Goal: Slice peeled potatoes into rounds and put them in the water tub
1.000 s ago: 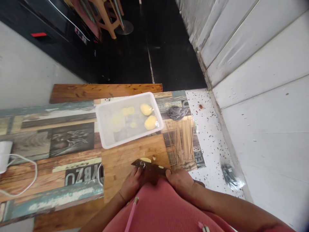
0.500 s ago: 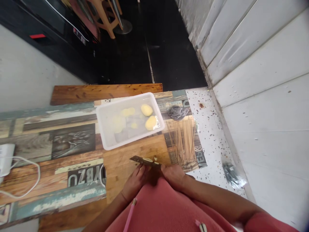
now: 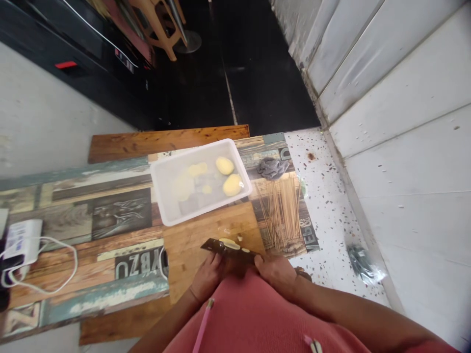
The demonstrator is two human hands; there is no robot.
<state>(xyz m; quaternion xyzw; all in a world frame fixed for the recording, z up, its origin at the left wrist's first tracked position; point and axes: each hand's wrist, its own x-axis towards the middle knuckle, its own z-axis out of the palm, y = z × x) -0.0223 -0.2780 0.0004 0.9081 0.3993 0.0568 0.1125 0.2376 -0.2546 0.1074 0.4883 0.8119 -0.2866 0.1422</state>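
Note:
My right hand (image 3: 277, 272) is closed round the handle of a dark, broad-bladed knife (image 3: 213, 246). The blade crosses a wooden cutting board (image 3: 195, 233) close to my body. Pale yellow slices (image 3: 228, 242), apparently potato, lie along the blade's far side, with smaller bits around them. My left hand (image 3: 209, 274) is beside the blade on the near side, its fingers bent; anything under them is hidden. Beyond the board, a white plastic tub (image 3: 162, 208) of cloudy water contains peeled potatoes (image 3: 232, 185), two of them rising near its right end.
Thin wooden skewers (image 3: 281, 211) lie right of the board, below a crumpled grey cloth (image 3: 272, 168). A white power strip (image 3: 25, 240) with cables sits at left. Near the white wall is a clear plastic bag (image 3: 364, 264). A wooden plank (image 3: 165, 142) runs behind the tub.
The view has shifted slightly, showing more of the power strip. My right hand and the knife have moved a little to the right. My left hand stays close to the blade.

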